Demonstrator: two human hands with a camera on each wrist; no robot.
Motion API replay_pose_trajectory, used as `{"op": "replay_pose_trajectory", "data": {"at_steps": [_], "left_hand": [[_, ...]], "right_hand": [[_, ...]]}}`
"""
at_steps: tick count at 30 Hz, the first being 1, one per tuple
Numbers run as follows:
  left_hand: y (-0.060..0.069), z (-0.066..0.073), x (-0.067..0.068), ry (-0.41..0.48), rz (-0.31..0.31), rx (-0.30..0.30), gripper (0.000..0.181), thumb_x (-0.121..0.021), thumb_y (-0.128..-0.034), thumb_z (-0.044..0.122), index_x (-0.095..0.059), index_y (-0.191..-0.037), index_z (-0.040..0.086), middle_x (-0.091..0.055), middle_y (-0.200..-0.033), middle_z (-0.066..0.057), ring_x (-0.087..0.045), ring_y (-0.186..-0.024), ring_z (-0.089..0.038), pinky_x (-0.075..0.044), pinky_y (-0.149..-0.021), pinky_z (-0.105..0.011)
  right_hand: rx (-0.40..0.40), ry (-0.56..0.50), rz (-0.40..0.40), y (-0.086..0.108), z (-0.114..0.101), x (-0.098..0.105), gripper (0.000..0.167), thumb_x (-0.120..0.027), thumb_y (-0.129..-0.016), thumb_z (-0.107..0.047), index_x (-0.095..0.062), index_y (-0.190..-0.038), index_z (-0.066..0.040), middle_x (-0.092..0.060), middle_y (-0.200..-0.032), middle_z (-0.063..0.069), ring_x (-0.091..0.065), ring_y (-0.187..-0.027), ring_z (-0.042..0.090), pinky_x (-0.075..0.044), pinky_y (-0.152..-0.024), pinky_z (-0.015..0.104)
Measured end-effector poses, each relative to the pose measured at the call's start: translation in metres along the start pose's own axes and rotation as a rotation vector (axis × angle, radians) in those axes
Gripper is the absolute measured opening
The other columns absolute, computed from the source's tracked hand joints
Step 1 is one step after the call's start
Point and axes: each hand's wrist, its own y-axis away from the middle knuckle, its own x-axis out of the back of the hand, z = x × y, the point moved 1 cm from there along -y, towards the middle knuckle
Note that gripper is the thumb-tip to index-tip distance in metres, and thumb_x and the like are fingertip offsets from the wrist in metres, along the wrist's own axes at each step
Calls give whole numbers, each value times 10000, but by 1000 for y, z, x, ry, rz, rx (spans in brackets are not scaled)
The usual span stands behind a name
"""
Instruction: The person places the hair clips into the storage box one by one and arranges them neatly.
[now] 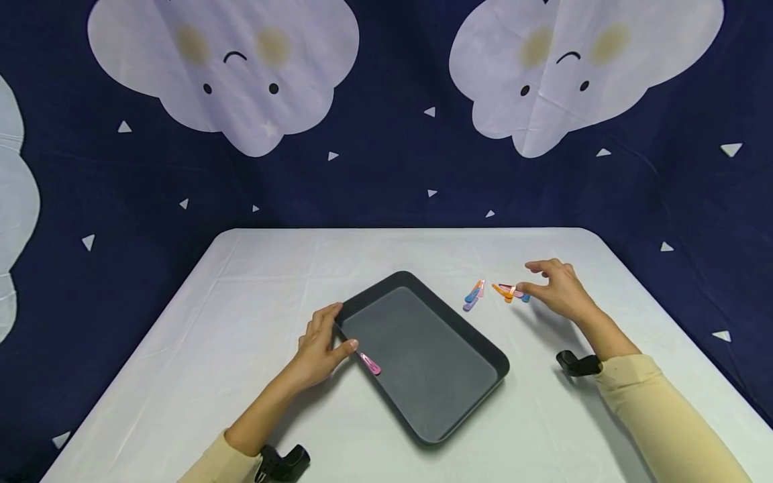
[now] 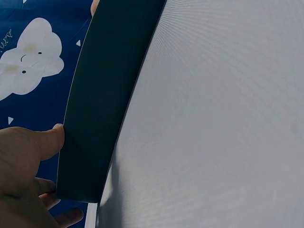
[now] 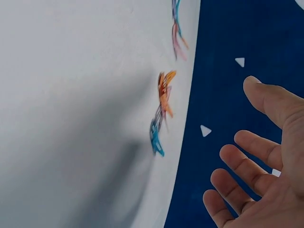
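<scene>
My left hand (image 1: 320,349) rests against the left corner of a dark grey baking tray (image 1: 423,362), its thumb and fingers spread along the rim. Just beyond that thumb, a pink snap hair clip (image 1: 370,363) sits on the tray's edge. In the left wrist view, fingertips touch the upper rim of the tray's outer wall (image 2: 104,95). Over at the right, my right hand (image 1: 558,288) hovers by a small cluster of orange, pink and blue hair clips (image 1: 509,293). Its fingers (image 3: 251,142) are spread and hold nothing in the right wrist view.
A second cluster of hair clips (image 1: 474,295), in blue, purple, orange and pink, lies between the tray and the right cluster. Everything stands on a white-covered table (image 1: 272,268). Behind it hangs a dark blue cloth (image 1: 386,174) printed with clouds and triangles.
</scene>
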Motion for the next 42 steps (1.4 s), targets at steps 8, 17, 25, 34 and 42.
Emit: {"op": "replay_pose_trajectory", "data": {"at_steps": [8,17,25,34,42], "left_hand": [[-1,1,0,7,-6,12,769,-633,-897,251,-191,-1488,38,-205,-1511,-151,-215,-1367,-343,-209,-987,-585],[-1,1,-1,4,-9,11,758,-628,-901,241,-191,-1487,39,-204,-1512,-153,-220,-1365,-349,-212,-978,-594],[0,2,0,-2,-7,12,757,-626,-903,251,-194,-1488,42,-204,-1515,-145,-217,-1374,-350,-213,-985,-595],[0,2,1,-1,-14,12,756,-620,-908,265,-192,-1487,37,-204,-1513,-150,-219,-1369,-355,-208,-989,-602],[0,1,1,10,-10,8,763,-628,-901,240,-187,-1487,34,-203,-1511,-154,-218,-1368,-355,-207,-989,-598]], "right_hand": [[-36,18,-42,-3,13,-4,614,-659,-866,-363,-497,-1306,33,-466,-1305,278,-396,-1120,413,-375,-855,527],[-73,5,-95,-6,27,-9,591,-639,-875,-314,-478,-1324,35,-451,-1312,293,-383,-1153,434,-372,-883,549],[-86,9,-106,-7,36,-13,574,-640,-865,-296,-494,-1308,40,-465,-1280,309,-394,-1124,431,-368,-887,544],[-89,19,-107,-8,40,-18,584,-654,-853,-310,-511,-1290,51,-499,-1253,302,-420,-1095,421,-369,-883,539],[-79,37,-117,-9,41,-23,585,-662,-852,-297,-509,-1288,62,-518,-1242,300,-421,-1083,428,-358,-890,547]]}}
